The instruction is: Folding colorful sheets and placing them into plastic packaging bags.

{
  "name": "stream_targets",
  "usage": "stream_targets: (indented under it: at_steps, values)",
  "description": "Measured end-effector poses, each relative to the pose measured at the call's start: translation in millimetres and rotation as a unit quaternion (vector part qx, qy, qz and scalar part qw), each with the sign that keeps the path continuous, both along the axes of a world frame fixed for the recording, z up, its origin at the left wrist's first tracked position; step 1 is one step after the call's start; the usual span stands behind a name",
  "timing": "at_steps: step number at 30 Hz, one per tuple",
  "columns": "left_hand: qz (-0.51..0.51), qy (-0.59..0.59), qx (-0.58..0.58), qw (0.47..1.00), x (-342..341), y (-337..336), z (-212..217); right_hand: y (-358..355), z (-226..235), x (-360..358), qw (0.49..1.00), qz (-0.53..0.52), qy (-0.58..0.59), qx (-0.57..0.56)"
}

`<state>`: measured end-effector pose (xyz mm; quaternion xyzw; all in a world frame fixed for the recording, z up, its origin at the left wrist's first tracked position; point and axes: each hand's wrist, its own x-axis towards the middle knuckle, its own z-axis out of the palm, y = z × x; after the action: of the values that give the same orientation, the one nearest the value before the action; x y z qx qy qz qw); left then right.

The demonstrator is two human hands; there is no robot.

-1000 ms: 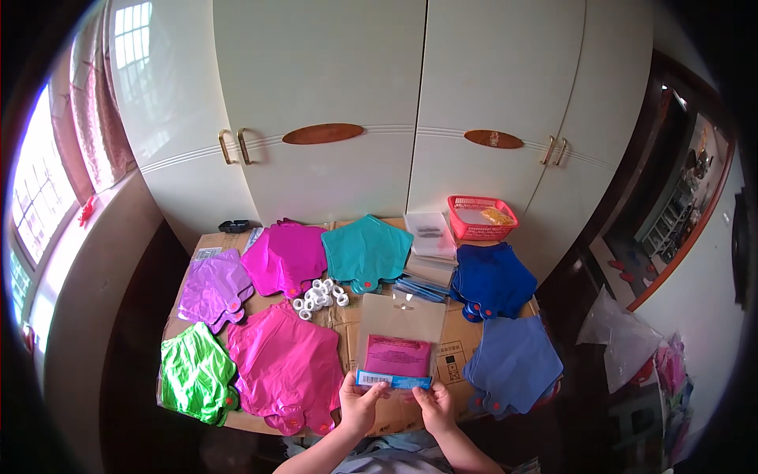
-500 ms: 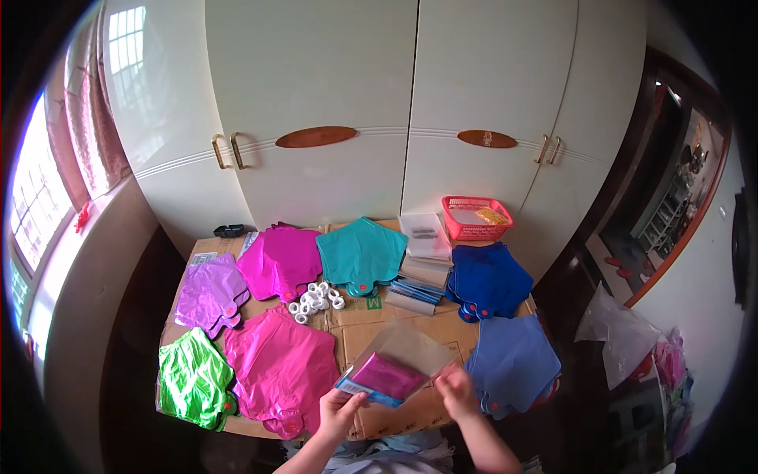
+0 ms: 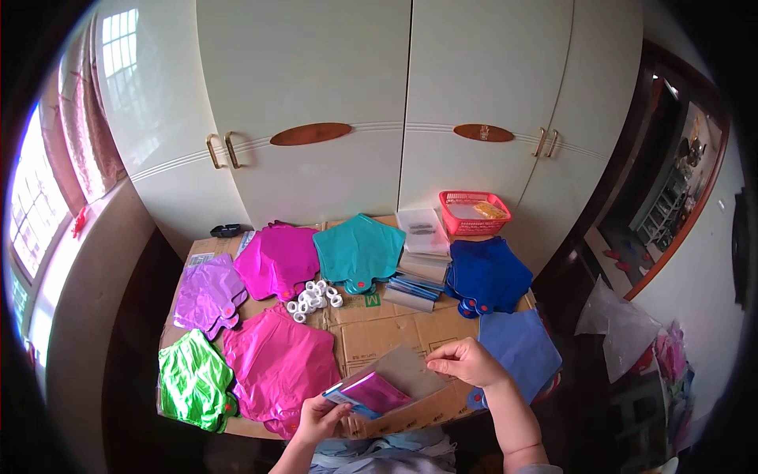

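A clear plastic bag (image 3: 410, 365) is held low over the front of the table. Inside it lie a folded magenta foil piece (image 3: 376, 392) and a card with blue on it. My left hand (image 3: 320, 416) grips the bag's lower left end, thumb on top. At its far right end, the thumb and forefinger of my right hand (image 3: 474, 366) are pinched together on the bag's edge; whether they also hold a thin strip there is too small to tell. Flat pink foil pieces (image 3: 280, 359) lie left of the bag, and blue-violet ones (image 3: 517, 351) are partly behind my right forearm.
Cardboard (image 3: 347, 320) covers the table. Around it lie green (image 3: 192, 379), lilac (image 3: 209, 292), magenta (image 3: 276, 257), teal (image 3: 359, 249) and dark blue (image 3: 489, 272) foil stacks. White rings (image 3: 312, 299), folded cards (image 3: 414, 288), clear bags (image 3: 422, 229) and a pink basket (image 3: 474, 215) sit farther back.
My right hand has moved up and inward onto the bag's far end, fingers now pinched there. My left hand and the bag have shifted slightly left and down, the bag tilting.
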<state>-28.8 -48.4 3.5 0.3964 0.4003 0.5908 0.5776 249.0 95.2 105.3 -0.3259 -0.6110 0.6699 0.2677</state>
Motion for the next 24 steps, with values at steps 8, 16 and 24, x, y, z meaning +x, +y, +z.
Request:
stream_targets:
  at_steps: [8, 16, 24]
  values:
    - [-0.016, 0.018, 0.008, 1.000, -8, 2, -10, 0, 4, -5, 1.000, -0.005, -0.012, 0.012]
    - [-0.005, 0.013, 0.006, 1.000, -4, 6, 3, 8, -13, -2, 0.993, 0.021, 0.069, -0.095]
    - [0.005, 0.043, 0.001, 0.999, -5, 4, 3, 0, -9, -12, 0.990, -0.060, -0.068, 0.109]
